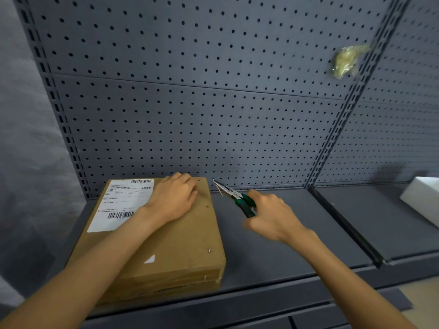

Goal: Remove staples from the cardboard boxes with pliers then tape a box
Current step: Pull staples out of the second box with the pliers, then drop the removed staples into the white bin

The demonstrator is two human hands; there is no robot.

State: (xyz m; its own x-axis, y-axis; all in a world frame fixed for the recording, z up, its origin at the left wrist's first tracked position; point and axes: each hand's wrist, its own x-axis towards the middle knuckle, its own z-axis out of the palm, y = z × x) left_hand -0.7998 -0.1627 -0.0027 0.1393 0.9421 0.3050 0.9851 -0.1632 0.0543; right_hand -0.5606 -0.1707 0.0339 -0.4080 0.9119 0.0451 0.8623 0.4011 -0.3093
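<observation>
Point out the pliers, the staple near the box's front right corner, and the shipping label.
pliers [237,198]: head view, on the pivot above the green handles.
staple [209,250]: head view, on its metal.
shipping label [116,205]: head view, on its white middle.

1. One head-worn wide-angle view looks forward and down from above the person's arms.
2. It faces a pegboard [190,103] wall, which fills the upper frame.
3. It sits close: the shelf [285,233] and both forearms fill the lower frame.
</observation>
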